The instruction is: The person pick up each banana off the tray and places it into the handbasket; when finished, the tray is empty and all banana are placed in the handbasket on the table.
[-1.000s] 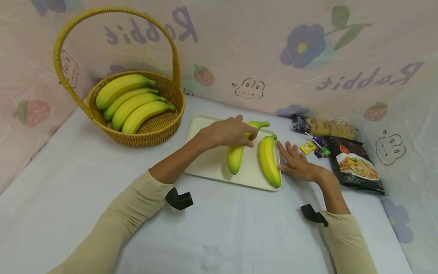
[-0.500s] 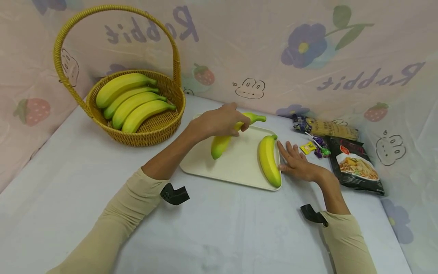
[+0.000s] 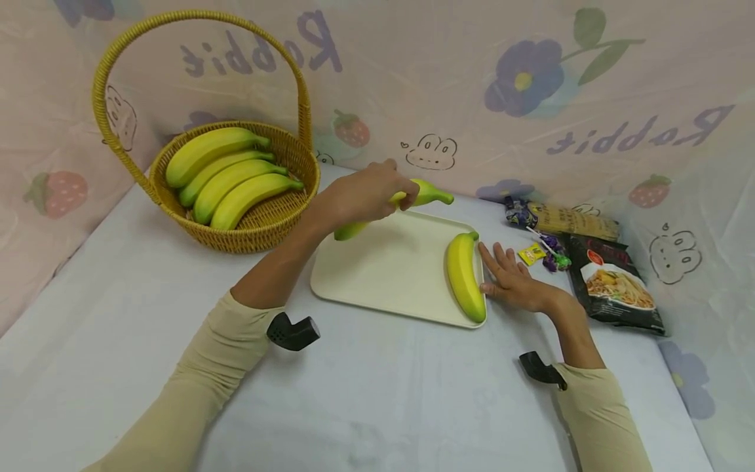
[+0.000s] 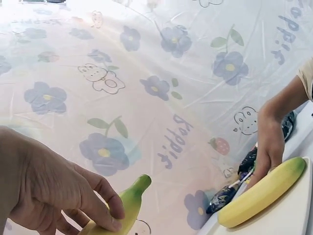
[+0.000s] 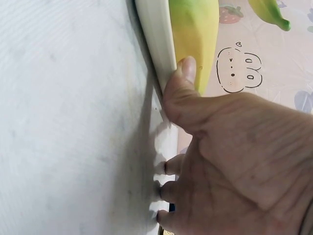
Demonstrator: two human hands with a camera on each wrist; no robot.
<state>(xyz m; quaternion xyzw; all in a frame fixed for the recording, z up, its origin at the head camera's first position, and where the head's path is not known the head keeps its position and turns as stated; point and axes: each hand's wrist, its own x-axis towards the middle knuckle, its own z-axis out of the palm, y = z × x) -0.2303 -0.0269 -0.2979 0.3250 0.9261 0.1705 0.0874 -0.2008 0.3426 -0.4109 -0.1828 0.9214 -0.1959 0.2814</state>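
Note:
My left hand grips a banana round its middle, above the back left of a cream tray. The banana's stem points right, and part of its body is hidden under the hand; the left wrist view shows fingers and thumb on its stem half. Another banana lies along the tray's right side. Beside that edge rests my right hand, fingers spread and fairly straight, the thumb at the rim by the banana.
A wicker basket with a tall handle stands at the back left, several bananas inside. To the right lie a black noodle packet, a long tan packet, a yellow sweet and lollipops. Printed fabric hangs behind.
My left hand has lifted the banana off the tray's middle and carried it left and back, turning it more crosswise. The right hand and the other banana have stayed put.

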